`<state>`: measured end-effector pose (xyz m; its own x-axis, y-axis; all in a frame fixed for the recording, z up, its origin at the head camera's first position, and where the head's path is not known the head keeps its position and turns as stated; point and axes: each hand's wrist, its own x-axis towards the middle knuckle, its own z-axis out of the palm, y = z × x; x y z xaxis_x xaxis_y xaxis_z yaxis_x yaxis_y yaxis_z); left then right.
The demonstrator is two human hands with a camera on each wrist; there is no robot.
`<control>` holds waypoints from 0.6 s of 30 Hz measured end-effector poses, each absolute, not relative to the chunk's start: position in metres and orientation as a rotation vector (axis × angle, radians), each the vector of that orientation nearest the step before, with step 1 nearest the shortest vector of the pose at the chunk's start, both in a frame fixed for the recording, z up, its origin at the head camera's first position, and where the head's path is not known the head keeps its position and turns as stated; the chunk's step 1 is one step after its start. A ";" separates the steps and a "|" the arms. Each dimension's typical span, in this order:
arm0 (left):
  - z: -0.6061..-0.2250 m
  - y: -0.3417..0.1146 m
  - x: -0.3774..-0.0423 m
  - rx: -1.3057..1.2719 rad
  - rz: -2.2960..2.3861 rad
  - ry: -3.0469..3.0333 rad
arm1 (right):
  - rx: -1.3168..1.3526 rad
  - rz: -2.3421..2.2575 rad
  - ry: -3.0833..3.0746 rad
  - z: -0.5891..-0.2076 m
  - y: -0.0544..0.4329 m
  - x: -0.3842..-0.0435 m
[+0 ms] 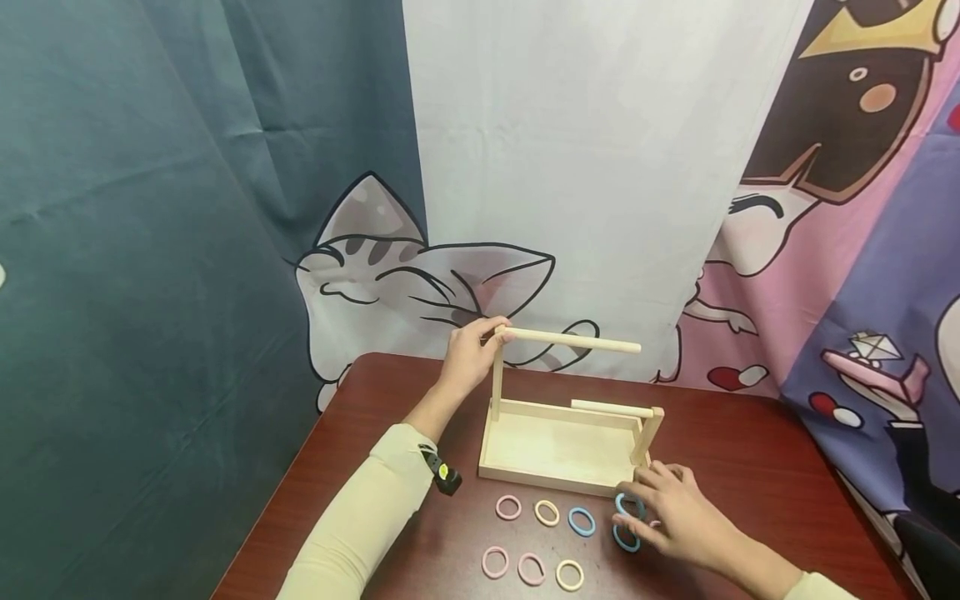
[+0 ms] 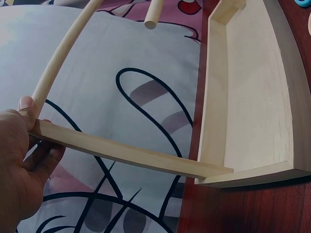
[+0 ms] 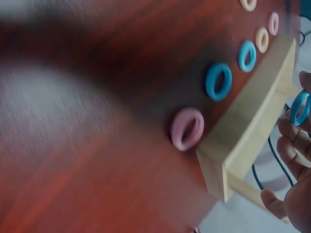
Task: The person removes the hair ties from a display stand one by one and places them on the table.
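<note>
A wooden rack stands on the table, with a shallow tray base (image 1: 558, 481), a tall post (image 1: 497, 383) at left and a shorter post (image 1: 648, 437) at right. Each post bears a sideways dowel; the long upper dowel (image 1: 577, 340) and the lower dowel (image 1: 611, 408) have free ends. My left hand (image 1: 471, 354) grips the top of the tall post where the upper dowel joins it. My right hand (image 1: 671, 510) pinches a blue ring (image 3: 297, 112) above the table, near the rack's front right corner. Below it lie another blue ring (image 1: 627, 540) and a pink ring (image 3: 187, 129), partly hidden in the head view.
In front of the tray, a pink ring (image 1: 508, 507), a cream ring (image 1: 547, 513) and a blue ring (image 1: 581, 522) lie in a row. Nearer me are two pink rings, one pink ring (image 1: 495, 562) leftmost, and a cream ring (image 1: 570, 575). A printed curtain (image 1: 600, 167) hangs behind the table.
</note>
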<state>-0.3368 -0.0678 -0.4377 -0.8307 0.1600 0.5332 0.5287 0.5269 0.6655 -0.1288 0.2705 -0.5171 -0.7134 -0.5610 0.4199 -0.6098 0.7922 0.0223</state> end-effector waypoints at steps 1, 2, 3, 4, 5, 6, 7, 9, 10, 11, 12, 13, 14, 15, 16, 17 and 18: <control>-0.438 -0.068 -0.337 -0.565 -1.228 -2.362 | 0.900 0.173 -2.569 -0.520 0.268 -0.127; -0.437 -0.069 -0.337 -0.565 -1.227 -2.363 | 0.920 0.181 -2.564 -0.523 0.265 -0.124; -0.437 -0.069 -0.337 -0.567 -1.225 -2.366 | 0.940 0.187 -2.563 -0.526 0.263 -0.122; -0.437 -0.069 -0.337 -0.570 -1.224 -2.367 | 0.959 0.182 -2.560 -0.528 0.262 -0.119; -0.437 -0.069 -0.336 -0.572 -1.223 -2.369 | 0.977 0.180 -2.559 -0.530 0.261 -0.116; -0.436 -0.068 -0.336 -0.574 -1.223 -2.371 | 0.995 0.177 -2.558 -0.533 0.260 -0.114; -0.436 -0.068 -0.336 -0.574 -1.224 -2.373 | 1.016 0.172 -2.550 -0.535 0.259 -0.113; -0.436 -0.068 -0.335 -0.572 -1.227 -2.372 | 1.064 0.143 -2.518 -0.540 0.259 -0.110; -0.436 -0.068 -0.335 -0.572 -1.228 -2.370 | 1.088 0.129 -2.496 -0.543 0.258 -0.109; -0.436 -0.068 -0.335 -0.571 -1.231 -2.369 | 1.113 0.117 -2.472 -0.545 0.258 -0.109; -0.436 -0.068 -0.335 -0.572 -1.235 -2.367 | 1.138 0.105 -2.445 -0.548 0.258 -0.109; -0.436 -0.068 -0.335 -0.572 -1.238 -2.365 | 1.161 0.090 -2.419 -0.551 0.258 -0.109; -0.436 -0.068 -0.335 -0.572 -1.241 -2.363 | 1.183 0.080 -2.398 -0.553 0.258 -0.109; -0.436 -0.068 -0.335 -0.572 -1.243 -2.362 | 1.205 0.069 -2.380 -0.555 0.257 -0.109; -0.436 -0.068 -0.335 -0.572 -1.245 -2.362 | 1.223 0.056 -2.369 -0.557 0.257 -0.108; -0.436 -0.068 -0.335 -0.571 -1.247 -2.363 | 1.240 0.038 -2.356 -0.559 0.257 -0.108; -0.436 -0.068 -0.335 -0.570 -1.248 -2.362 | 1.255 0.022 -2.348 -0.561 0.257 -0.108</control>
